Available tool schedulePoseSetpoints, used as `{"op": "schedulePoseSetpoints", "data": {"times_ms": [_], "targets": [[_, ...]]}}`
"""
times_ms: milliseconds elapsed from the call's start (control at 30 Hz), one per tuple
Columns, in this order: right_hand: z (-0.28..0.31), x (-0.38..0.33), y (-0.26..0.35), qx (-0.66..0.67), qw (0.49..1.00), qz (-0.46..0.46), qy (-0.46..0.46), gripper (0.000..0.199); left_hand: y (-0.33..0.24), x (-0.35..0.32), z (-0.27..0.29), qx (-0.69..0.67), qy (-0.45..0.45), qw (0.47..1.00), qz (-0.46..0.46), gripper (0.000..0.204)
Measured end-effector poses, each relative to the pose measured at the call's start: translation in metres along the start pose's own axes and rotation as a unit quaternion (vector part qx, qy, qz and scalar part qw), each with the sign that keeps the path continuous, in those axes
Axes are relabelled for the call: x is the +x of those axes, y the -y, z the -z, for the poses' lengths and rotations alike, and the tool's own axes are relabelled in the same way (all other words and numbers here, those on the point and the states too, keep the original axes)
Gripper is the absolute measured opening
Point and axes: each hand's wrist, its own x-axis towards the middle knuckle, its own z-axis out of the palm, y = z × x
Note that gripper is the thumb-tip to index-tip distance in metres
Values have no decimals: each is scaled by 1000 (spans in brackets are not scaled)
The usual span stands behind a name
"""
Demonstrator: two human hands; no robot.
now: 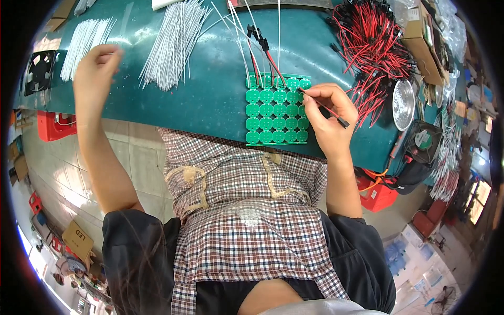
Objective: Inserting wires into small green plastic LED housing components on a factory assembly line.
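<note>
My right hand [332, 113] pinches a red and black wire lead [326, 108] with a black connector hanging at its lower end. The lead's other end meets the upper right corner of a green circuit board panel [266, 124] made of several round boards. More red and black leads [275, 64] and thin white wires rise from the panel's top row. At the far left, my left hand [98, 68] is raised beside a pile of white wires [86, 39]. Its fingers are curled together; whether they hold anything is too unclear to see.
Another bundle of white wires [173, 42] lies left of the panel. A heap of red and black leads [370, 44] covers the far right, near a round metal dish [403, 105] and a cardboard box [422, 44]. A black fan [40, 72] stands at the left edge.
</note>
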Motion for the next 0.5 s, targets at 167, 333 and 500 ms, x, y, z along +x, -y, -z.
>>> {"op": "schedulePoseSetpoints", "data": {"times_ms": [167, 333, 500], "targets": [[0, 0, 0, 0, 1000, 10, 6, 11, -27, -16, -22, -46, 168, 985, 4, 24], [0, 0, 1, -4, 1000, 7, 5, 11, -29, -15, -23, -47, 174, 984, 14, 22], [-2, 0, 2, -3, 1000, 4, 6, 10, -25, -16, -22, -71, 187, 979, 31, 23]]}}
